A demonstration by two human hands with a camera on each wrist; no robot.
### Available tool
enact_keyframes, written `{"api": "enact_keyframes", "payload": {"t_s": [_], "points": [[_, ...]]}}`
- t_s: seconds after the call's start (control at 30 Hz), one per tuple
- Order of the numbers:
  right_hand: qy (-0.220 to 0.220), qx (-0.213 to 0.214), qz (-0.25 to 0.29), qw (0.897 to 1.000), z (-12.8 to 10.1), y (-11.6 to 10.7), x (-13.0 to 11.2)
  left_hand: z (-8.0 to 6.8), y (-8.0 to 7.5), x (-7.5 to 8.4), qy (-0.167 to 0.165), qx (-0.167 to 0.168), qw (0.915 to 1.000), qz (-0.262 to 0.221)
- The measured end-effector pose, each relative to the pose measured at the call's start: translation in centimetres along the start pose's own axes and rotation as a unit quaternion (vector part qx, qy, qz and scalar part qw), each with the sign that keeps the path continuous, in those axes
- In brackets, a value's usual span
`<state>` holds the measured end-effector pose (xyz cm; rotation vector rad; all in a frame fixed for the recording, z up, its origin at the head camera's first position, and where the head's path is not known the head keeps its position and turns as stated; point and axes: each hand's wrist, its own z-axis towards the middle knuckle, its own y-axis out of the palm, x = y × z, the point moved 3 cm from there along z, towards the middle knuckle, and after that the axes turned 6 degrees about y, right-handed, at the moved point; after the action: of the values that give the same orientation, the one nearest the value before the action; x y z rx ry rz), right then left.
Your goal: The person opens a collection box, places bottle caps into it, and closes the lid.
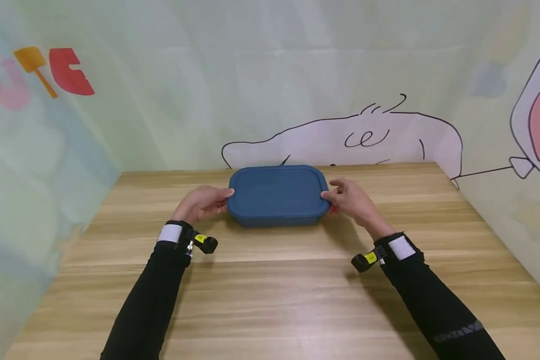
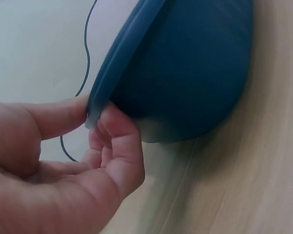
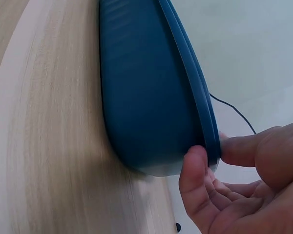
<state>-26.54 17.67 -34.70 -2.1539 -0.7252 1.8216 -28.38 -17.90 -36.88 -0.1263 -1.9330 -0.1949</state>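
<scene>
Where cartoon walls [image 1: 297, 75] meet, wooden table [image 1: 274, 280], blue box [image 1: 277, 195]

wood-grain table [image 1: 270, 300] | pale green cloth walls [image 1: 184, 75] w/ cartoon outline drawing [image 1: 364, 140] | soft even light

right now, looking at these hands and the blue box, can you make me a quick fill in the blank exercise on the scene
1. The blue container sits on a ____ table.
2. The container's lid is ____ in colour.
3. The left hand pinches the lid's rim between thumb and ____.
4. The right hand touches the container's ____ end, as the head camera sees it.

Missing words: wooden; blue; fingers; right
</scene>
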Motion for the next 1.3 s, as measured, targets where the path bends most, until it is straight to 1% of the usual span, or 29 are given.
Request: {"api": "enact_keyframes", "payload": {"t_s": [0.07, 0.13, 0.27, 0.33, 0.43, 0.5, 0.6, 0.7, 0.77, 0.83, 0.9, 0.97, 1.03, 1.07, 1.2, 1.3], "points": [[0.007, -0.008, 0.006, 1.0, -0.3, -0.4, 0.4, -0.2, 0.6, 0.0, -0.004, -0.011, 0.9999, 0.008], [0.012, -0.026, 0.026, 0.999, -0.6, -0.7, 0.7, -0.2, 1.1, 0.1, -0.008, -0.011, 0.9998, 0.017], [0.035, -0.062, 0.072, 0.995, -1.2, -1.4, 1.4, -0.3, 1.8, 0.2, -0.01, -0.011, 0.9992, 0.038], [0.05, -0.077, 0.08, 0.993, -1.4, -1.7, 1.7, -0.2, 2.1, 0.2, -0.01, -0.015, 0.9989, 0.042], [0.066, -0.091, 0.082, 0.99, -1.6, -2.0, 1.8, -0.3, 2.4, 0.2, -0.009, -0.024, 0.9986, 0.047], [0.069, -0.098, 0.081, 0.989, -1.6, -2.0, 1.8, -0.3, 2.4, 0.1, -0.008, -0.029, 0.9984, 0.048], [0.069, -0.102, 0.077, 0.989, -1.4, -2.0, 1.4, -0.5, 2.1, 0.1, -0.004, -0.027, 0.9979, 0.059], [0.071, -0.11, 0.057, 0.99, -1.2, -2.2, 1.1, -0.6, 1.7, 0.2, -0.007, -0.024, 0.9973, 0.069], [0.078, -0.101, 0.04, 0.991, -1.1, -2.7, 0.9, -0.6, 1.6, 0.5, -0.012, -0.026, 0.9964, 0.08], [0.082, -0.082, 0.025, 0.993, -0.8, -3.2, 0.9, -0.5, 1.5, 0.9, -0.015, -0.014, 0.9949, 0.099], [0.078, -0.053, 0.013, 0.995, -0.2, -3.5, 0.8, -0.2, 1.3, 1.6, -0.014, 0.011, 0.992, 0.125], [0.075, -0.027, 0.006, 0.997, 0.7, -3.5, 0.6, 0.2, 1.2, 2.2, -0.016, 0.041, 0.9894, 0.138], [0.069, -0.014, 0.0, 0.998, 1.6, -3.1, 0.6, 0.7, 1.1, 2.7, -0.024, 0.068, 0.9884, 0.134], [0.068, -0.009, -0.002, 0.998, 2.1, -2.8, 0.7, 1.0, 1.2, 2.8, -0.029, 0.074, 0.9889, 0.125], [0.072, 0.013, 0.007, 0.997, 3.3, -1.8, 1.3, 2.2, 1.7, 2.3, -0.041, 0.084, 0.9919, 0.086], [0.075, 0.041, 0.022, 0.996, 3.6, -1.4, 1.7, 2.7, 2.1, 1.8, -0.037, 0.091, 0.9921, 0.078]]}}
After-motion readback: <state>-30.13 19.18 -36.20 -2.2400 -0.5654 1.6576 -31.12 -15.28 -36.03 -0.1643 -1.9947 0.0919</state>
